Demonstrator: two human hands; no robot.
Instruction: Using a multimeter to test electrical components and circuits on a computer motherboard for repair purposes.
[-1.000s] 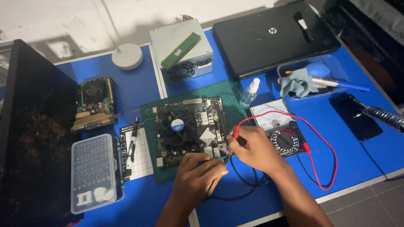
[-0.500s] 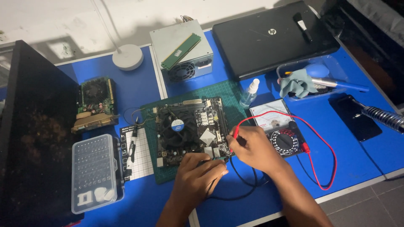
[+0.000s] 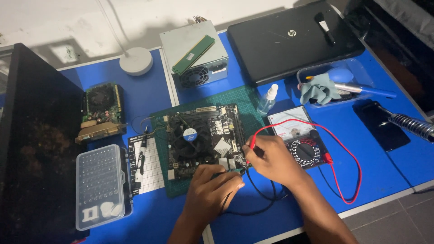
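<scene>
At the near edge of the blue worktop (image 3: 149, 95), a small motherboard (image 3: 205, 138) lies on a green cutting mat (image 3: 246, 97), and it is being probed with the two leads of an analogue multimeter (image 3: 300, 140) set just to its right. The step in hand is judged to be a measurement at the board's lower right corner, where both leads are brought together near the connectors. The red probe (image 3: 252, 143) is pinched between thumb and fingertips of the right hand (image 3: 271, 158), its tip pressed to the board's right edge, and the red wire (image 3: 348, 158) loops back round to the meter. The left hand (image 3: 212, 187) is curled closed around the black probe (image 3: 230, 171), whose tip is directed at the lower right of the board; whether it actually touches a contact cannot be told, as the fingers hide it. The black wire (image 3: 257, 199) trails over the worktop below both hands. For the next move, both tips would have to be held steady on their points while the meter's dial is read, with care that neither slips across neighbouring pins. Well apart on the left, a clear case of screwdriver bits (image 3: 99, 185) and a second circuit board (image 3: 101, 110) lie untouched.
</scene>
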